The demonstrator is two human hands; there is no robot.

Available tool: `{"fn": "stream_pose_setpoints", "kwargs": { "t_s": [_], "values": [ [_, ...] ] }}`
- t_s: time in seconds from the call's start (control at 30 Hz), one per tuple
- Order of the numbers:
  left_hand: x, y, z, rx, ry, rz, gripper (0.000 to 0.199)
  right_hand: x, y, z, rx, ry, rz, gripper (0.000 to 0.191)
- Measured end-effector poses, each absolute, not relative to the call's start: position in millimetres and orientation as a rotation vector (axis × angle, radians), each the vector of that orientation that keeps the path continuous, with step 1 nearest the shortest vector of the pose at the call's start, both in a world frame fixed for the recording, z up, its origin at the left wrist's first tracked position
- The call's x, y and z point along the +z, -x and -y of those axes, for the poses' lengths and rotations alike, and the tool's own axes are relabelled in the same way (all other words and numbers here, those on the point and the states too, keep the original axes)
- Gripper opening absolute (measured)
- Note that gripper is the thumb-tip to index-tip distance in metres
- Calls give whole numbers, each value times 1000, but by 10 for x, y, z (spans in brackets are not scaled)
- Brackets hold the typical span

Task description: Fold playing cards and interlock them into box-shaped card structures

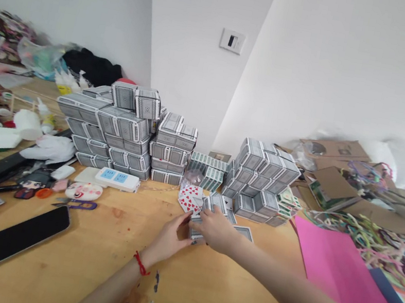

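At the middle of the table, my left hand (167,242), with a red string on its wrist, grips the left side of a grey-backed playing-card block (194,232). My right hand (220,232) lies over the same block from the right, fingers bent onto its top; the fingertips are partly hidden. Just behind are loose face-up cards (190,199) with red hearts. More grey-backed cards (245,232) lie beside and beneath my right hand. Stacked card blocks stand beyond, a large group (124,127) on the left and a smaller one (262,167) on the right.
Green-and-white card boxes (208,165) stand between the stacks. To the left are a power strip (118,178), purple-handled snips (78,203) and a dark phone (18,241). Pink paper (337,274), tangled pipe cleaners (377,245) and cardboard boxes (332,190) lie to the right.
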State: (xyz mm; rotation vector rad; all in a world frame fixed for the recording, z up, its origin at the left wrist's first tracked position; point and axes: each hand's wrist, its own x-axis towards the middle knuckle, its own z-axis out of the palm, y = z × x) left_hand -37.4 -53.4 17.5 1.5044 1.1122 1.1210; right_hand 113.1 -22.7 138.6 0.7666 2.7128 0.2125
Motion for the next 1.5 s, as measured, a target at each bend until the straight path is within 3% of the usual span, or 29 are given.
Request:
{"fn": "stream_pose_setpoints", "kwargs": {
  "t_s": [0.73, 1.5],
  "values": [
    [144, 259, 776, 1168, -1975, -1175, 58, 850, -1579, 711, 628, -1021, -3087, 37],
    [151, 269, 779, 1193, -2126, -1150, 57, 651, -1593, 843, 683, -1099, -3192, 31]
  ]
}}
